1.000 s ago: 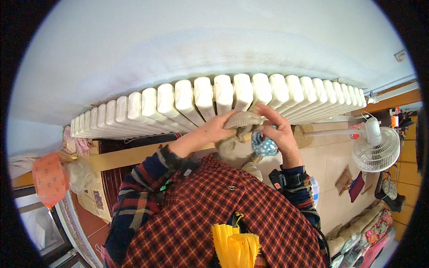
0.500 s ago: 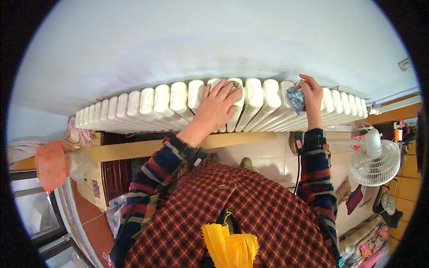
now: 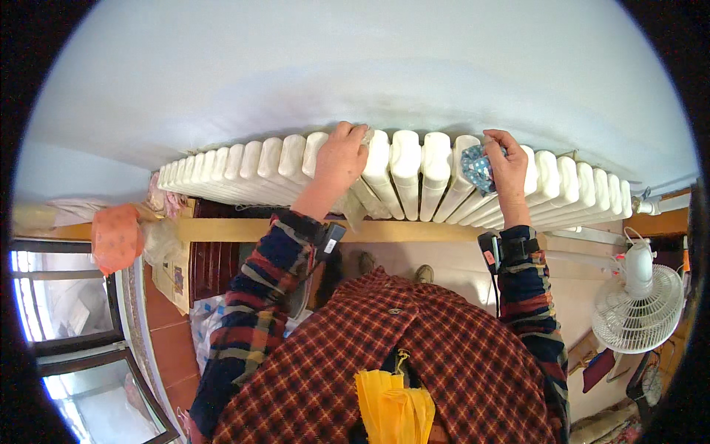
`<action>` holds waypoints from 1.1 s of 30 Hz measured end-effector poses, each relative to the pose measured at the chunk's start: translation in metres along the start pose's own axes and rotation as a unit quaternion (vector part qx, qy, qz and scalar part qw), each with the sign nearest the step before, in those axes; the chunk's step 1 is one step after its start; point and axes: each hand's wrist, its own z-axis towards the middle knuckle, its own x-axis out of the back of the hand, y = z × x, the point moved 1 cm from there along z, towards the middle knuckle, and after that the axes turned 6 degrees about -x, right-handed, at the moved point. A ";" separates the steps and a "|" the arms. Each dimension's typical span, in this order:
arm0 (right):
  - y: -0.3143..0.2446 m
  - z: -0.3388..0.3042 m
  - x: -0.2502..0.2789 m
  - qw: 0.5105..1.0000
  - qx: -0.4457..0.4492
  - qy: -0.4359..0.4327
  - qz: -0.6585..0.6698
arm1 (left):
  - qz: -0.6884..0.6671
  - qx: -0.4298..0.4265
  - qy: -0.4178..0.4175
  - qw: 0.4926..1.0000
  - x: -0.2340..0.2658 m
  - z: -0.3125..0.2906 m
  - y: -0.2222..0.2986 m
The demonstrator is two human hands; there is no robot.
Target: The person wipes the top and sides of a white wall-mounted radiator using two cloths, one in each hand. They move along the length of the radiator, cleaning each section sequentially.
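White column radiator (image 3: 405, 159): long axis run left to right, directly under both hands. Left hand (image 3: 342, 157): placed across the top edge; grip turned away, its closure cannot be told. Right hand (image 3: 508, 164): fingers closed on cloth. Blue dotted cloth (image 3: 477, 169): bunched, held at that hand's left. Beige rag (image 3: 353, 210): seen below the left hand, nearer to it.

— Carrying what, up top?
— A white ribbed radiator (image 3: 405, 152), with a greyish rag (image 3: 354, 212) at the left hand (image 3: 342, 157), showing above and below.
— Farther right?
— A blue dotted cloth (image 3: 475, 167) in the right hand (image 3: 510, 169); touching or just over, hard to tell.
— Lower down?
— Pale floor (image 3: 470, 280), with two shoes (image 3: 424, 274) on it.
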 end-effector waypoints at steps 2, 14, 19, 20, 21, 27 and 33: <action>0.001 0.001 0.000 1.000 -0.001 0.004 -0.013 | 0.034 0.001 -0.006 0.999 -0.006 0.002 0.003; -0.004 -0.002 -0.002 0.998 0.041 -0.006 -0.051 | -0.185 0.163 0.115 0.962 0.021 -0.042 -0.001; 0.002 0.000 -0.003 0.998 0.026 -0.012 -0.062 | -0.002 0.036 0.048 0.998 0.003 -0.019 0.011; 0.002 0.000 -0.003 0.997 0.048 -0.007 -0.056 | 0.032 0.032 0.025 0.999 -0.003 -0.025 0.014; 0.003 0.000 -0.004 0.996 0.071 -0.002 -0.050 | 0.038 0.025 0.064 0.997 -0.006 -0.035 0.016; 0.001 -0.001 -0.002 0.998 0.040 -0.023 -0.031 | -0.032 0.073 0.071 0.994 -0.022 -0.088 0.021; -0.005 -0.005 -0.003 0.998 0.017 -0.037 -0.046 | -0.188 0.172 0.204 0.945 0.024 -0.078 -0.010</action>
